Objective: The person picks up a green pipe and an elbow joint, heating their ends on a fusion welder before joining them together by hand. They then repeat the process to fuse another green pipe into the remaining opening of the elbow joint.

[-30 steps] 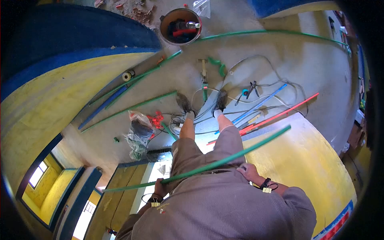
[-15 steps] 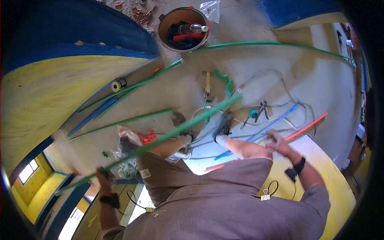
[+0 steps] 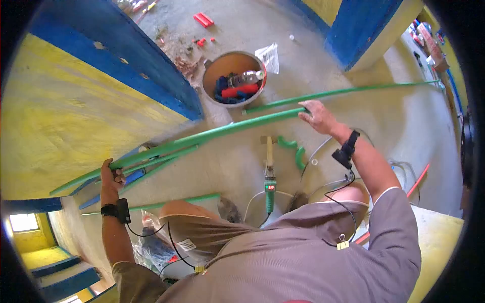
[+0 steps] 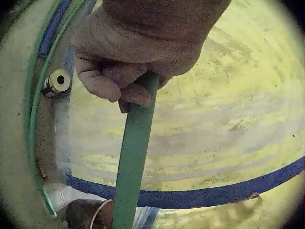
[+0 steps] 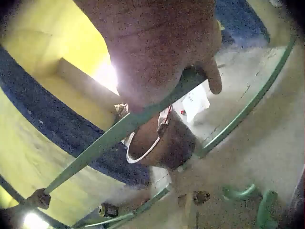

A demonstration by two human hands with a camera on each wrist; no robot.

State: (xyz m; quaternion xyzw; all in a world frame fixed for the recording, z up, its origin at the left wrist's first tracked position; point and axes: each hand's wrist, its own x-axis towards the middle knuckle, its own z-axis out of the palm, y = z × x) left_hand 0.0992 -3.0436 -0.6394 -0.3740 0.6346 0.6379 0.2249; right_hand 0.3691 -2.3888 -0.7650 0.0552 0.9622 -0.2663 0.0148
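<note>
- Green pipe [image 3: 177, 143]: held in both hands across the front of the person, raised off the floor; in the head view its far left part crosses the yellow-and-blue wall [image 3: 65, 116].
- Left hand [image 3: 112, 175]: fingers curled round the pipe, closed on it, with a length of pipe projecting beyond the grip.
- Right hand [image 3: 317, 117]: fingers bent over the pipe near its other end, gripping it.
- Green-handled tool [image 3: 270, 194]: on the floor between the feet, its display lit red.
- Two curved green pieces [image 3: 287, 143]: lying just beside the tool; a small white ring [image 3: 314, 162] is near them.
- Bucket [image 3: 217, 65]: standing beyond the pipe, containing a clear bottle [image 3: 246, 77] and a red object [image 3: 240, 91].
- Clear plastic bag [image 3: 268, 58]: beside the bucket.
- Long floor pipe [image 3: 348, 92]: green, extending rightward from near the bucket.
- Spool [image 4: 59, 81]: near the wall's foot, beside further green lengths.
</note>
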